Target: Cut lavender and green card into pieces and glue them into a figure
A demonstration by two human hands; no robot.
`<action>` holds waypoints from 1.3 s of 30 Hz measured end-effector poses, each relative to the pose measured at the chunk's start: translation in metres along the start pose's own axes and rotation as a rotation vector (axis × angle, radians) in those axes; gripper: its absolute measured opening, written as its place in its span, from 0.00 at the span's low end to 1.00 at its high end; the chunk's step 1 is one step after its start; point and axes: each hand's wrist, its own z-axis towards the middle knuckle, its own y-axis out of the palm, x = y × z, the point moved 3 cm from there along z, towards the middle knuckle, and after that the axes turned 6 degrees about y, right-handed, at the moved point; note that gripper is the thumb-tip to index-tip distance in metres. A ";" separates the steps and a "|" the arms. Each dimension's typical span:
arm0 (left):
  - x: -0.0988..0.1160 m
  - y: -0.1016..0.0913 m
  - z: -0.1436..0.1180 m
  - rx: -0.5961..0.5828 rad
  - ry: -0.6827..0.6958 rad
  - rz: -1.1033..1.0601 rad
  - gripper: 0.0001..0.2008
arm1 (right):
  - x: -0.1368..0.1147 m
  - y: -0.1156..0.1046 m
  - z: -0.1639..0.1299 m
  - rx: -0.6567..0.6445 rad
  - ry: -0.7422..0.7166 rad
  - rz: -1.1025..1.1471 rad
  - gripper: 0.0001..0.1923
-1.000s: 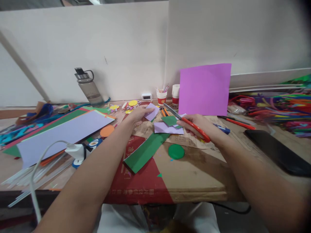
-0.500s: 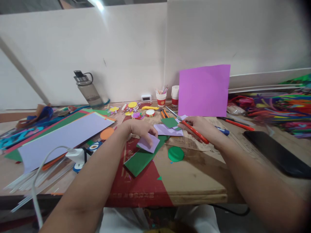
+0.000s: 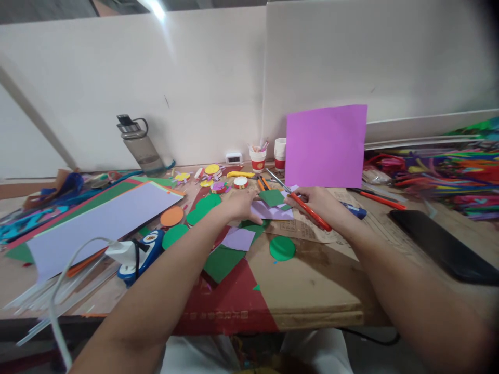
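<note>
Red-handled scissors (image 3: 302, 203) sit gripped in the right hand (image 3: 325, 206), blades nearly closed, while the left hand (image 3: 241, 205) reaches with loosely curled fingers to the lilac paper piece (image 3: 268, 211) on the cardboard (image 3: 315, 280), probably needing a firm pinch next.

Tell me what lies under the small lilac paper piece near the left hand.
The lilac piece rests on a green paper strip, itself on red-printed cardboard. Whatever sits directly beneath the lilac piece is covered.
</note>
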 end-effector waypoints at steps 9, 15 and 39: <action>0.006 -0.013 -0.006 -0.021 0.069 -0.047 0.41 | -0.004 -0.002 -0.003 -0.016 0.001 0.078 0.21; 0.006 -0.040 -0.012 -0.042 0.109 -0.059 0.11 | 0.006 0.002 0.000 -0.075 0.057 0.230 0.19; 0.016 -0.021 -0.011 0.748 0.396 -0.503 0.27 | -0.001 0.007 0.004 0.246 0.125 0.879 0.22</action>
